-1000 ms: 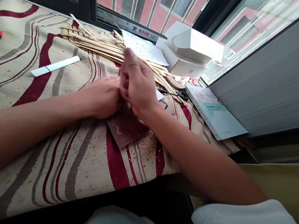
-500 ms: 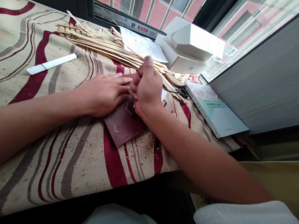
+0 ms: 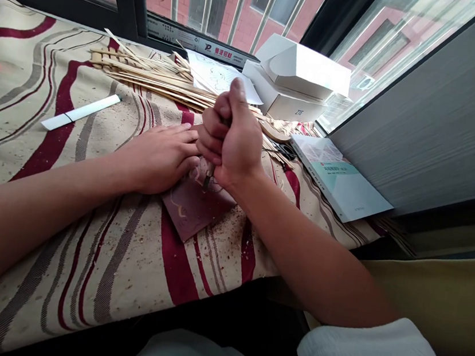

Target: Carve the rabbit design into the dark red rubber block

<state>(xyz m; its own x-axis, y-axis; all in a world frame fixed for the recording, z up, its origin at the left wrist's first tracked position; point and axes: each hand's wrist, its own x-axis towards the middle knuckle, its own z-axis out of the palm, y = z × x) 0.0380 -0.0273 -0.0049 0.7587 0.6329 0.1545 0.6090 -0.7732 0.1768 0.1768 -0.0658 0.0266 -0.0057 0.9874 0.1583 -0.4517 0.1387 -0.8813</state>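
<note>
"Left side first: what's that hand doing?"

"The left hand [image 3: 157, 159] lies flat, fingers loosely together, their tips on the dark maroon sheet [image 3: 195, 214] at the middle of the cloth-covered tabletop [image 3: 91, 275]."

"And what has changed on the right?"

"The right hand [image 3: 234, 140] has closed into a fist, fingers pressed round a small carving tool [image 3: 208, 177], its tip on the sheet. The fist hides most of the tool, so I can't be sure of its kind."

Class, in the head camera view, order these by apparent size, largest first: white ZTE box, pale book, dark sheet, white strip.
White ZTE box and pale book look alike, so unranked; then dark sheet; then white strip.
</note>
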